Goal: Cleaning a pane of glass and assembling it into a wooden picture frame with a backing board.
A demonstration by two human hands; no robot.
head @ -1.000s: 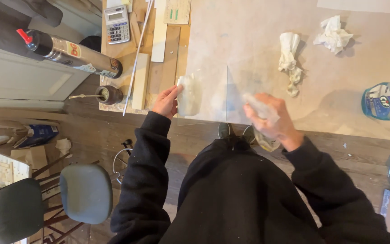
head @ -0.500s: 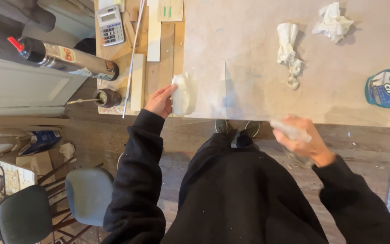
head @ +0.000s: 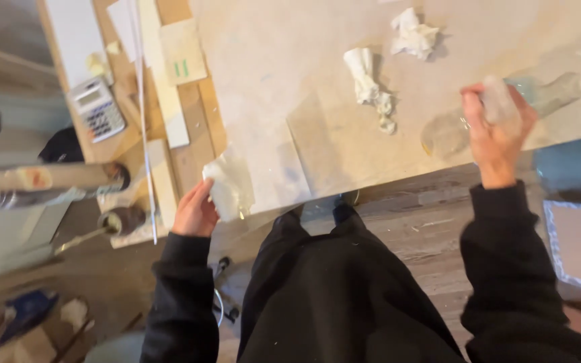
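A pale worktable [head: 317, 60] over a wood floor, seen from above the standing person's black clothes.

The left hand [head: 195, 214] curls its fingers on a crumpled white cloth [head: 228, 188], pressing it at the near edge of the table beside a clear sheet [head: 284, 161] lying flat there. The right hand [head: 495, 131] is clenched around a clear bottle [head: 506, 101], blurred, held above the table's right part. Two more crumpled rags [head: 371, 84] lie well apart from both hands, further up the table. Left of the pale top sit wooden boards [head: 169, 87], a thin white rod [head: 144, 134], a calculator [head: 97, 109] and a blurred caulk tube [head: 48, 181].
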